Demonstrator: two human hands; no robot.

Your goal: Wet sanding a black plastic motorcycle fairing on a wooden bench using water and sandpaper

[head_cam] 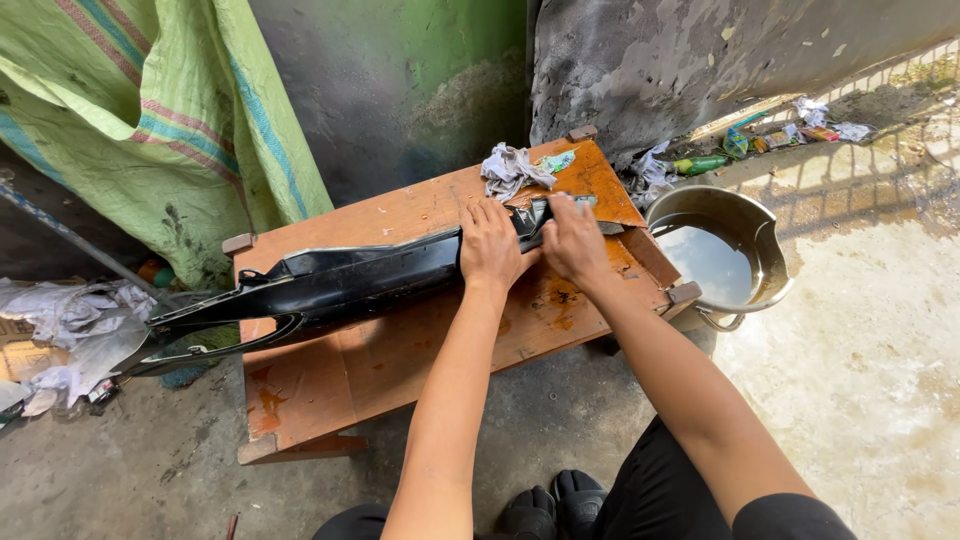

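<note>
A long black plastic vehicle body panel (340, 285) lies across a low orange wooden table (400, 370), its pointed end hanging off the left side. My left hand (488, 245) presses flat on the panel's right part, fingers spread. My right hand (572, 238) lies on the panel's right end, fingers pressed down over what looks like a small grey sheet; the sheet is mostly hidden under the hand. A crumpled grey rag (512, 168) rests on the table's far edge, just beyond both hands.
A metal basin of water (760, 235) stands on the ground right of the table. A green striped woven sack (170, 130) hangs at the left. Crumpled paper and rags (65, 335) lie at far left. Litter (790, 130) lines the wall behind. My black shoes (550, 505) are below.
</note>
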